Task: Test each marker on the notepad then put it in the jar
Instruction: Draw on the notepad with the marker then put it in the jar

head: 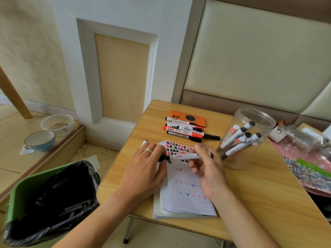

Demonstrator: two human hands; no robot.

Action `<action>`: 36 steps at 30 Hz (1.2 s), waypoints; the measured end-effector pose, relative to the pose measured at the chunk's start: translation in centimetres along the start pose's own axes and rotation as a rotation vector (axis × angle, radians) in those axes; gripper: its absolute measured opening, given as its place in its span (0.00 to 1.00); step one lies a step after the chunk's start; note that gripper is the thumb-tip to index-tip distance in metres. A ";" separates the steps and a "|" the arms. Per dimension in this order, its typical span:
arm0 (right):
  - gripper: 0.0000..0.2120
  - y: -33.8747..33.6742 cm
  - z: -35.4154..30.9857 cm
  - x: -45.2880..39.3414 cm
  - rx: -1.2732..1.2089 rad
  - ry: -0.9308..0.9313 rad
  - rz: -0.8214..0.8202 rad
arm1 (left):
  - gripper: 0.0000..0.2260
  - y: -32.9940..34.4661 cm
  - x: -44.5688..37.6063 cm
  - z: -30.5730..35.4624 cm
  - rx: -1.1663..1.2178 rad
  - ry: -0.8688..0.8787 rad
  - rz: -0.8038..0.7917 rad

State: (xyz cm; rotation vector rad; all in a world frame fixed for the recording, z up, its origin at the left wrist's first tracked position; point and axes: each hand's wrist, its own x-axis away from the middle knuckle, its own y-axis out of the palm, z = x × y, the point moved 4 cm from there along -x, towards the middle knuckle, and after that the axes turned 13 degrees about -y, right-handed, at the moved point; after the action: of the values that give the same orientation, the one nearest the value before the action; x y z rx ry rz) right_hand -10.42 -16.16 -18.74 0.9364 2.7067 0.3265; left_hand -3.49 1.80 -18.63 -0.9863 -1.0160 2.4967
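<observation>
A white marker (186, 156) with a black cap is held level above the notepad (182, 196). My left hand (145, 169) pinches its black cap end, and my right hand (207, 167) grips the barrel near the other end. The notepad page carries red and blue check marks and a patterned top edge. A clear plastic jar (250, 138) lies tilted to the right with several markers inside. Several more markers (186, 130) lie in a row beyond the notepad. Another marker (144, 143) pokes out behind my left hand.
An orange phone case (189, 117) lies behind the row of markers. A green bin (44, 199) with a black liner stands left of the wooden table (259, 190). Clutter and a patterned sheet (308, 172) fill the right edge. Bowls (40, 140) sit on the floor at left.
</observation>
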 end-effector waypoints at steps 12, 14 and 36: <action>0.12 1.1 0.0 1.0 0.269 -0.071 -0.172 | 0.14 1.0 -0.2 -0.8 0.211 0.033 -0.107; 0.14 1.1 0.0 1.1 0.315 -0.080 -0.180 | 0.11 1.0 -0.3 -1.1 0.237 0.019 -0.091; 0.03 0.8 -0.6 0.0 0.203 -0.082 -0.156 | 0.11 1.3 -0.3 -0.4 -0.039 0.053 -0.026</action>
State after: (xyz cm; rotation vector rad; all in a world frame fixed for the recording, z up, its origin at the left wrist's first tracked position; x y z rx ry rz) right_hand -10.13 -15.64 -17.90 0.7638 2.7522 -0.0183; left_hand -3.04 0.92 -19.61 -1.0383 -1.0577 2.4251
